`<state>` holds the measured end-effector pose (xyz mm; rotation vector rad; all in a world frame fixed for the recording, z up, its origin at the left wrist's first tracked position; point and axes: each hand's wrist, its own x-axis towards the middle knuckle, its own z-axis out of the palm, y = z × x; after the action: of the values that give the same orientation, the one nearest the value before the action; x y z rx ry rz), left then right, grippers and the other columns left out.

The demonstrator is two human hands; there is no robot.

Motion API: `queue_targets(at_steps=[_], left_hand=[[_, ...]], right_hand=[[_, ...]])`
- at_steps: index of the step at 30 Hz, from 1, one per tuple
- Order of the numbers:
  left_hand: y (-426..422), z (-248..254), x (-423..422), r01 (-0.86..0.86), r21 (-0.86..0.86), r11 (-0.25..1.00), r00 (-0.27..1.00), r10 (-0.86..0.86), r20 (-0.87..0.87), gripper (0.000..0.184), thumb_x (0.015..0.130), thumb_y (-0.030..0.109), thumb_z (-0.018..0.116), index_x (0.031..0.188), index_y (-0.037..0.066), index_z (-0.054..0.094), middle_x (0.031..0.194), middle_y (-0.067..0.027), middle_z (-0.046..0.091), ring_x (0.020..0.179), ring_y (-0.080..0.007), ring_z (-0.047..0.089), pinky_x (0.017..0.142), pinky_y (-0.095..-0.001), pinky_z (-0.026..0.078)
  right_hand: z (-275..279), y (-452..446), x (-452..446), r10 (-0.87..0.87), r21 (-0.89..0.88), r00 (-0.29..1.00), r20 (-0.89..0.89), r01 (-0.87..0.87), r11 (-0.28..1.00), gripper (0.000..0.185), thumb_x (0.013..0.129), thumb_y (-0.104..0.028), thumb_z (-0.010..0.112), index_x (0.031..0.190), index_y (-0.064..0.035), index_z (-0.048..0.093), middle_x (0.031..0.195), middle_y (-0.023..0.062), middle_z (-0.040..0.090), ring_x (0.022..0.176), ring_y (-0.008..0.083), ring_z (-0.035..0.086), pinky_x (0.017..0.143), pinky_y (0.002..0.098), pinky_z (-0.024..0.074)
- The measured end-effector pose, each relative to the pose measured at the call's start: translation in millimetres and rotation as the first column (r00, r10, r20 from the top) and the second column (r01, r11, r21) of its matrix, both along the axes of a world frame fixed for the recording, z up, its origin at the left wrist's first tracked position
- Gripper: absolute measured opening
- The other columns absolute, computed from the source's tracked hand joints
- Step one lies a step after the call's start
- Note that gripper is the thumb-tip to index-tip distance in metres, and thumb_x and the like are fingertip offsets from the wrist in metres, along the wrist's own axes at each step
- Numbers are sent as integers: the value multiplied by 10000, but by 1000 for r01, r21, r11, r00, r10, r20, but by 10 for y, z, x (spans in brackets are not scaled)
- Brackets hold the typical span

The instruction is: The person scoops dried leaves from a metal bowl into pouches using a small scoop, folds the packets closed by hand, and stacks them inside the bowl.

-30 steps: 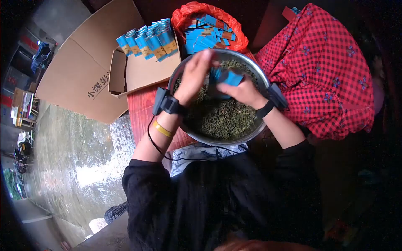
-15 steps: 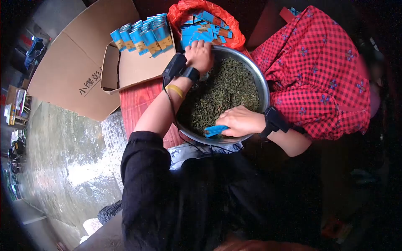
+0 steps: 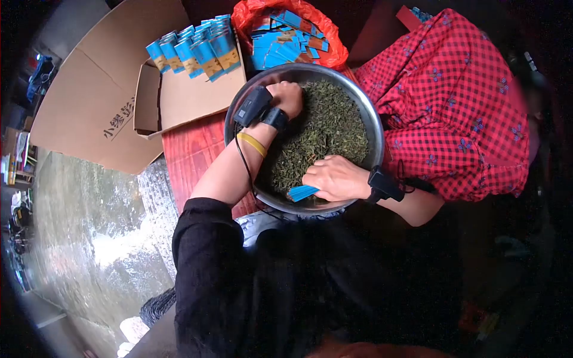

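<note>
A round metal basin (image 3: 375, 125) holds dried green leaves (image 3: 331, 119), which look like loose tea. Over the far left part of the basin, my left hand (image 3: 285, 98) is closed with its fingers curled under. What they hold, if anything, is hidden. At the near side, my right hand (image 3: 335, 178) rests low over the leaves, wrapped round a bundle of blue packets (image 3: 302, 193) whose ends stick out to the left.
A cardboard box (image 3: 203, 95) bears rows of upright blue and gold packets (image 3: 206, 56). Behind the basin, a red plastic bag (image 3: 334, 45) contains flat blue packets (image 3: 277, 51). A person in red checked clothing (image 3: 441, 107) sits at the right. The red table (image 3: 194, 158) supports the box.
My left hand has come back from the basin's far rim beside the bag to inside the basin, its fingers now curled. My right hand still grips the blue packets, barely moved.
</note>
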<state>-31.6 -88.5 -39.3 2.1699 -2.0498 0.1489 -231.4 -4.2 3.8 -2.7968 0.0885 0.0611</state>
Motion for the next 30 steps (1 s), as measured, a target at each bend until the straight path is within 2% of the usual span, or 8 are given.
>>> queue_targets(at_steps=[7,9,10,14,18,21,25,30], left_hand=[[-20,43,89,54,44,998,998,-52,-38,160,752,166,551,803,92,685,721,-119,678,636,-260,679,542,-380,539],[-30,95,70,38,-152,988,996,-51,-79,176,750,170,559,891,95,635,866,-88,676,849,-253,648,727,-403,502],[-107,-8,111,63,-373,926,994,-92,-60,155,765,175,553,891,96,597,871,-83,635,870,-261,600,742,-408,466],[-138,118,216,78,-556,828,989,-136,-65,134,815,195,532,871,86,587,876,-94,625,877,-292,591,735,-434,450],[-177,39,308,-11,-332,943,976,-62,-208,198,851,257,552,911,69,557,893,-143,633,867,-338,602,734,-464,454],[-185,72,340,-6,-318,948,953,-92,-290,233,874,287,535,940,67,574,910,-164,643,890,-343,607,742,-468,462],[-209,100,360,-42,-244,969,938,-46,-345,273,893,325,516,974,75,591,939,-176,649,917,-350,609,755,-471,466],[-186,185,365,-77,-163,984,889,-6,-457,293,878,351,508,906,85,629,902,-162,667,889,-329,633,766,-449,471]], right_hand=[[-29,2,-6,-16,17,1000,23,15,1000,192,718,-189,661,821,-73,548,792,84,593,801,282,609,687,414,491],[-32,-7,-11,-25,22,999,28,24,999,190,719,-189,659,822,-72,549,791,84,593,802,282,610,687,414,491],[-25,-9,-11,-21,22,999,28,21,1000,190,719,-189,658,822,-72,550,793,84,594,804,282,610,690,415,491],[-24,-4,-16,-32,33,999,24,31,999,193,718,-189,659,824,-69,551,794,82,594,807,285,610,698,424,491],[-16,-3,-10,-23,26,999,30,22,999,194,716,-191,663,821,-71,553,790,74,595,807,277,612,693,410,486],[12,28,10,-9,-38,999,46,11,999,158,729,-183,645,804,-79,553,775,59,593,790,243,615,677,378,474],[36,43,121,-5,-266,999,50,18,964,78,741,-156,597,764,-101,546,742,36,585,750,206,607,657,345,457],[2,-46,271,0,-408,995,103,42,912,35,744,-142,564,733,-119,540,713,15,571,726,186,595,651,329,442]])
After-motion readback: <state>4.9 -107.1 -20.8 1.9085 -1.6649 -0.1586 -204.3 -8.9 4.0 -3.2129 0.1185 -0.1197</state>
